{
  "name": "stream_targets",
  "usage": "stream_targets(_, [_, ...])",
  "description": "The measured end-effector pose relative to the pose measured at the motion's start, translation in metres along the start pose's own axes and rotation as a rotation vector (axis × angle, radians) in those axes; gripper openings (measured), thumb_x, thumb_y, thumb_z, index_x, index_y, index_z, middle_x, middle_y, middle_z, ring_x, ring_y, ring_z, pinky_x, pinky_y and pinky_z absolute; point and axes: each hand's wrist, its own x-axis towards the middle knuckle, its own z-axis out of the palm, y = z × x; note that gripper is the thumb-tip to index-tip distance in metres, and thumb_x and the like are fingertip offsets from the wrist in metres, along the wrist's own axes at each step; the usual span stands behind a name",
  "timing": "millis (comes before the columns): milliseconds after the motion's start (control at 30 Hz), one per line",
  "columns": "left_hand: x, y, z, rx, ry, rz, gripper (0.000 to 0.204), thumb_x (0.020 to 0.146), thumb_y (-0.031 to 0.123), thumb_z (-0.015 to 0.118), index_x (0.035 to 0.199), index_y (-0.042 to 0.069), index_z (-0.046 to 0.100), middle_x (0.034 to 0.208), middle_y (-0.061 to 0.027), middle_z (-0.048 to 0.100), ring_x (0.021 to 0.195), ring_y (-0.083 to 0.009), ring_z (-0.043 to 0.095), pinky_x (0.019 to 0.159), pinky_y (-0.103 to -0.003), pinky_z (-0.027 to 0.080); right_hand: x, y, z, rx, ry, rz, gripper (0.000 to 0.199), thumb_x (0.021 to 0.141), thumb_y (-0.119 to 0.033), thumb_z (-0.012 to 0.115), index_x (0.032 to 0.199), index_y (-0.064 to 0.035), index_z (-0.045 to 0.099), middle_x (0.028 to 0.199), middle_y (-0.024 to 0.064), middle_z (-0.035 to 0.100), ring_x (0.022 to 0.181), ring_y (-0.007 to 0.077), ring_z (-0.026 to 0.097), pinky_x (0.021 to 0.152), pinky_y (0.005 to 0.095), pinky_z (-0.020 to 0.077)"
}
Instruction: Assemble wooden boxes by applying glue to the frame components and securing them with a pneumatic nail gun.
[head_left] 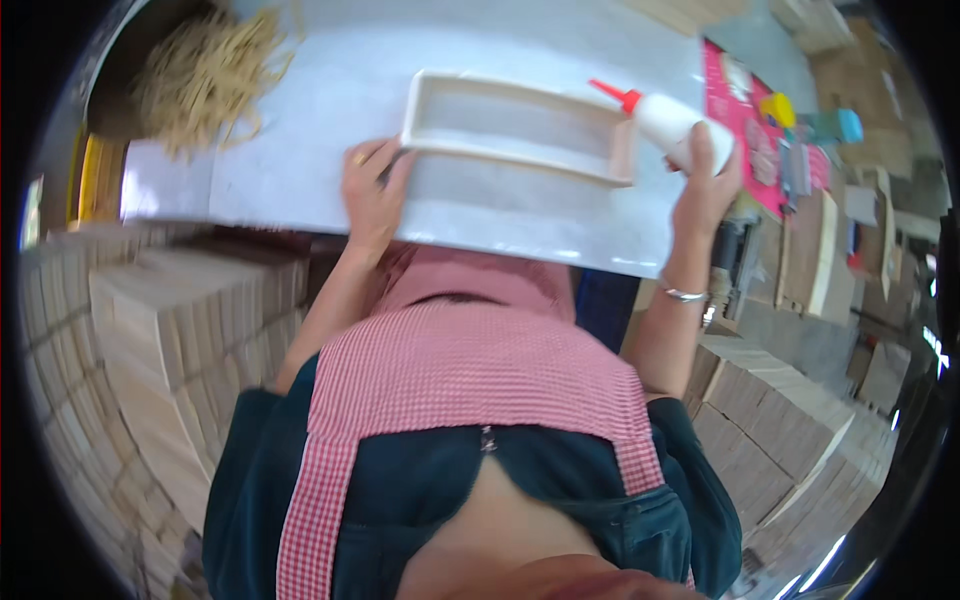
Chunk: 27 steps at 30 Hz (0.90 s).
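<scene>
A thin-walled, pale wooden rectangular frame (520, 160) lies on the white-covered table, its long side running left to right. At its near left corner is my left hand (375, 195), fingers bent, with the thumb side against the corner. Something small and dark (388, 168) shows between those fingers, too blurred to name. My right hand (708, 185) grips a white squeeze bottle (668, 125) with a red pointed nozzle. The bottle is tilted, its tip directed up and left, over the right end of the frame.
Tangled pale strips (215, 80) fill a dark container at the far left. A pink mat (745, 120) with a yellow item (777, 110) and small tools lies at the right. Stacked wooden pieces stand left (150, 310) and right (770, 400) below the table.
</scene>
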Motion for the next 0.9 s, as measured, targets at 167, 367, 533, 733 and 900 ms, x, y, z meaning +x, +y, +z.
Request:
stream_targets(167, [-0.002,0.003,-0.004,0.0,-0.004,-0.05,0.029,0.089,0.011,0.073,0.116,0.001,0.072,0.11,-0.0105,0.065,0.1,-0.0231,0.058,0.088,-0.032,0.048,0.016,0.035,-0.045,0.085,0.287,-0.038,0.04,0.091,-0.025,0.073,0.116,0.0018,0.055,0.104,0.0163,0.061,0.083,0.0215,0.063,0.065,0.0289,0.0544])
stream_targets(367, [-0.007,-0.008,-0.006,0.0,-0.071,-0.023,0.03,0.091,0.011,0.071,0.119,0.0,0.07,0.115,-0.0111,0.063,0.102,-0.0239,0.059,0.09,-0.031,0.049,0.1,0.051,-0.081,-0.255,0.517,-0.057,0.05,0.081,-0.029,0.079,0.108,0.001,0.05,0.104,0.0154,0.055,0.095,0.0262,0.057,0.085,0.0367,0.0494])
stream_targets(533, [-0.007,-0.012,-0.003,-0.022,-0.101,-0.069,0.03,0.091,0.011,0.071,0.118,-0.002,0.068,0.117,-0.0136,0.062,0.103,-0.0256,0.06,0.09,-0.034,0.049,0.182,0.113,-0.109,-0.673,0.438,-0.095,0.058,0.077,-0.037,0.081,0.108,0.0013,0.05,0.101,0.0155,0.056,0.089,0.0299,0.058,0.082,0.039,0.05])
stream_targets(733, [-0.006,-0.009,-0.006,0.046,-0.121,-0.098,0.029,0.097,0.016,0.066,0.118,-0.003,0.066,0.115,-0.0123,0.062,0.103,-0.0252,0.059,0.093,-0.034,0.048,0.196,0.149,-0.121,-1.01,0.109,0.164,0.041,0.084,-0.031,0.077,0.104,0.0028,0.063,0.1,0.0181,0.067,0.087,0.0322,0.066,0.079,0.0407,0.0538])
stream_targets(900, [-0.001,-0.013,-0.005,0.016,-0.143,-0.144,0.03,0.098,0.015,0.065,0.121,-0.003,0.064,0.116,-0.0131,0.061,0.105,-0.0257,0.058,0.094,-0.034,0.047,0.175,0.123,-0.175,-0.98,0.185,-0.011,0.028,0.088,-0.03,0.069,0.087,-0.0015,0.072,0.095,0.014,0.071,0.083,0.0335,0.066,0.073,0.0432,0.0532])
